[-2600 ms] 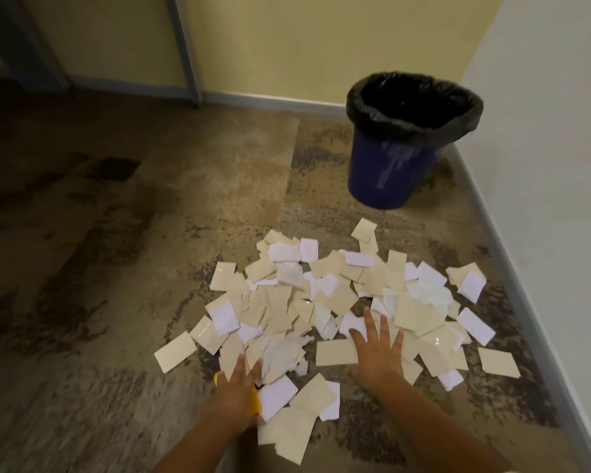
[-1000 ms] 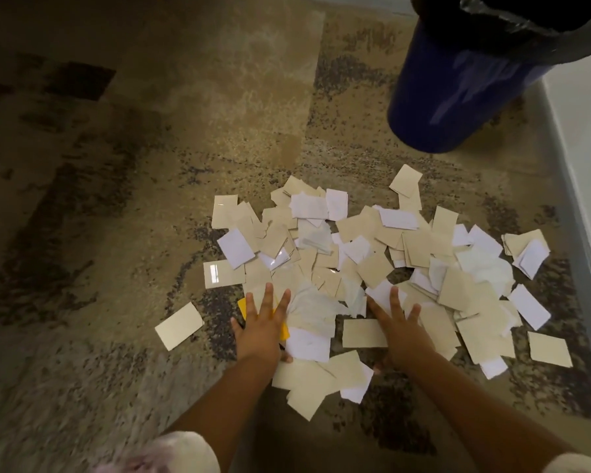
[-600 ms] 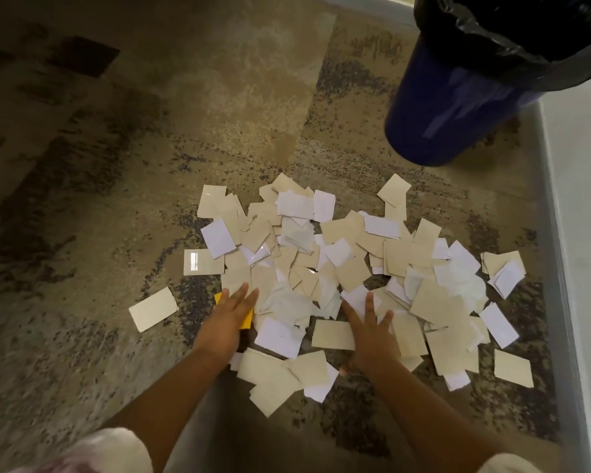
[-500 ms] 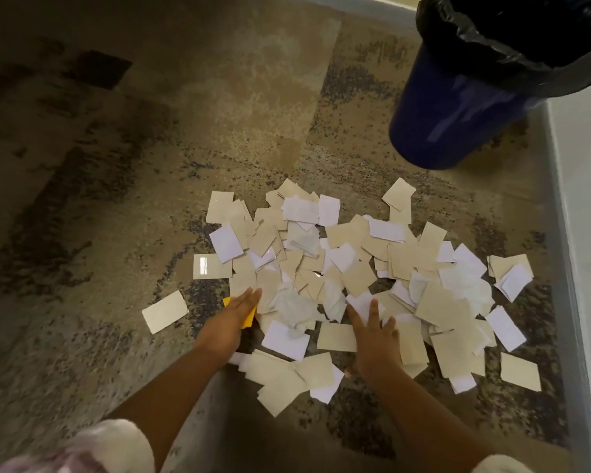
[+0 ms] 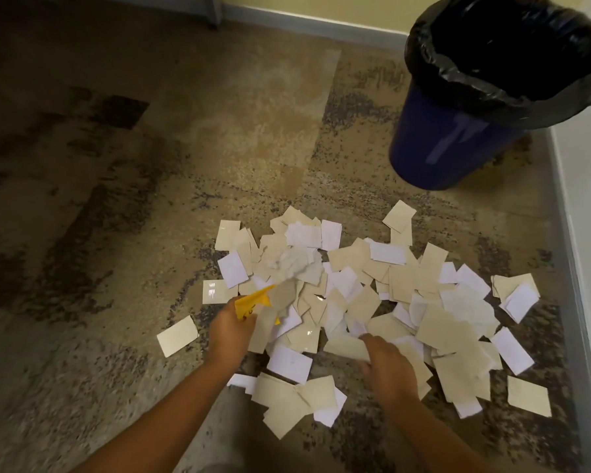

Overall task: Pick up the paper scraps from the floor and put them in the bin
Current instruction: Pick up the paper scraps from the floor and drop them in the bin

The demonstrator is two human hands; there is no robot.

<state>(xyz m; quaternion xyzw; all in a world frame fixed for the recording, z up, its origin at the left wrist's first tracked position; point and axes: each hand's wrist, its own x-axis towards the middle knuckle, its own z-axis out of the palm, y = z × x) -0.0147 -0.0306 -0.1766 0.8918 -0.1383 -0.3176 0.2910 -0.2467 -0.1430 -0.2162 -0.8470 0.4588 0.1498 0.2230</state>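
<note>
Paper scraps [image 5: 400,285] spread in a loose heap on the mottled floor [image 5: 219,148], toward its right edge by the wall. Left hand [image 5: 229,331] closed around a fistful of blurred scraps, a yellow piece [image 5: 251,303] among them. Right hand [image 5: 388,365] pinching a beige scrap [image 5: 345,346] at the heap's near side. Blue bin [image 5: 451,145], black-lined, upright beyond the heap near the far right corner.

Left hand [image 5: 227,331] grip closed, raised; right hand [image 5: 388,365] curled, low; forearms extended.
</note>
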